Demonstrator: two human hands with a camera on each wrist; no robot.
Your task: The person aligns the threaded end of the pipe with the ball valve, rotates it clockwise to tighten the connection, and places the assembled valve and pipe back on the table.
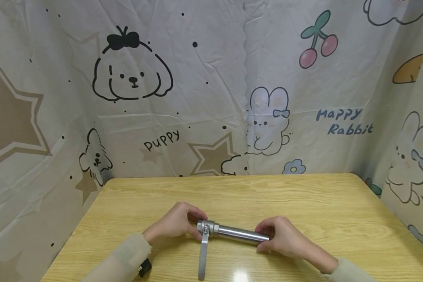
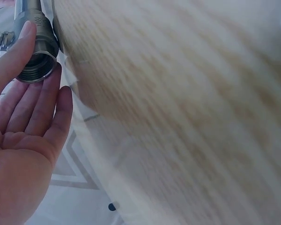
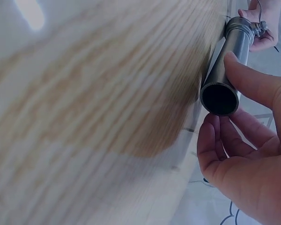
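A steel ball valve is joined to a smooth metal pipe, lying roughly crosswise low over the table. Its flat grey lever handle points toward the near edge. At the valve's left end, my left hand pinches the body between thumb and fingers. The left wrist view shows the valve's threaded open end facing the palm. My right hand grips the pipe's far right end, thumb on one side and fingers on the other. Seen from the right wrist, the pipe's rim is round and hollow.
A light wood-grain table with rounded back corners lies under both hands. Behind and beside it hangs a pale printed cloth with cartoon animals and stars. A small black object sits at the left wrist.
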